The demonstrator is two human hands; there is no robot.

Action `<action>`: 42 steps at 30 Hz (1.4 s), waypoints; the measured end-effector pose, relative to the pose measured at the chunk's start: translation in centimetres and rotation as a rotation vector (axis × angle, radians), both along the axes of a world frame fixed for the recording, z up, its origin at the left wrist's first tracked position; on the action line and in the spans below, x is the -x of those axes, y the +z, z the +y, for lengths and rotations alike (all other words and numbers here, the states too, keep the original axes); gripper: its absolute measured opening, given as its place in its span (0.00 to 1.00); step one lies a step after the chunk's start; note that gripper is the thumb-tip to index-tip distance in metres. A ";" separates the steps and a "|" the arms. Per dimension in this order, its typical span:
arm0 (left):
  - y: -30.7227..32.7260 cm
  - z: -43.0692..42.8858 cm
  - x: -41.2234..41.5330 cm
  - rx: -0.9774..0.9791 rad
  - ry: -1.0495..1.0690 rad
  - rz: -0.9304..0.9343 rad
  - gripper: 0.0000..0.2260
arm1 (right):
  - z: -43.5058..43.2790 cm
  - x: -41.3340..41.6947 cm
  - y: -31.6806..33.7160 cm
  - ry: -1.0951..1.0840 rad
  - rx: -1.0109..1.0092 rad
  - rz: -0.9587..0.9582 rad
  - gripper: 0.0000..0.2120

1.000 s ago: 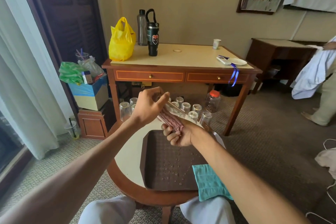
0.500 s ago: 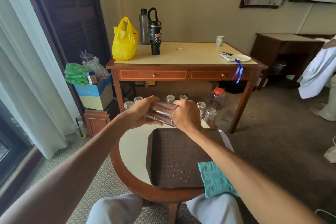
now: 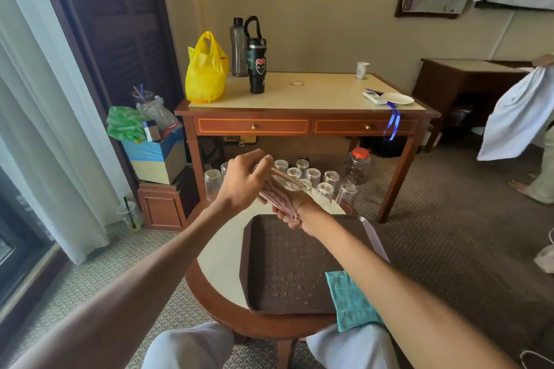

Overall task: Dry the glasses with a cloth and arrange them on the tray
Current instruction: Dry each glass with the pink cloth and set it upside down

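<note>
Clear drinking glass (image 3: pixel 286 181) got twisted: left hand (image 3: pixel 242 186) gripped its end, right hand (image 3: pixel 292 217) rolled under clutching pink striped cloth (image 3: pixel 277 198), so still drying.

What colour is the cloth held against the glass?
Pink with fine darker stripes. The cloth shows best in the head view, bunched beneath the glass.

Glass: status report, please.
Left hand grips glass. Right hand holds cloth against it. Tray wet, no glasses on it.
</note>
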State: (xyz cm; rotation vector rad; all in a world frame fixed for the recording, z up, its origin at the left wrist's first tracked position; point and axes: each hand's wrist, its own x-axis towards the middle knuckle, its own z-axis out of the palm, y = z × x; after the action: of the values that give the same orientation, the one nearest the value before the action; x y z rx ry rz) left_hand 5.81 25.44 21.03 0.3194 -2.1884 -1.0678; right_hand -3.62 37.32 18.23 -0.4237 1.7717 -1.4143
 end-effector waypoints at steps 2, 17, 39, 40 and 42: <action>-0.1 -0.6 0.2 -0.105 -0.039 -0.054 0.19 | -0.4 0.4 0.2 -0.092 -0.084 0.354 0.17; 1.0 0.8 0.2 -0.780 -0.027 -0.287 0.11 | 0.7 2.0 -1.2 -0.183 -0.151 1.231 0.09; -1.5 0.5 -0.5 -1.147 -0.122 -0.388 0.13 | 1.9 0.7 1.3 -0.156 -0.062 1.672 0.09; -1.3 0.8 -0.3 -1.094 -0.090 -0.380 0.11 | 1.8 0.9 0.8 -0.138 -0.135 1.592 0.10; -0.8 1.2 0.0 -0.956 -0.019 -0.342 0.09 | 0.6 2.5 -1.8 -0.115 -0.291 1.330 0.09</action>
State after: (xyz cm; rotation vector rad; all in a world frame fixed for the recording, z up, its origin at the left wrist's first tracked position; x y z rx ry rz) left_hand 5.77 26.68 20.27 0.9487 -1.7840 -2.1474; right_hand -6.16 37.89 16.48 -1.3081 3.0005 -0.8836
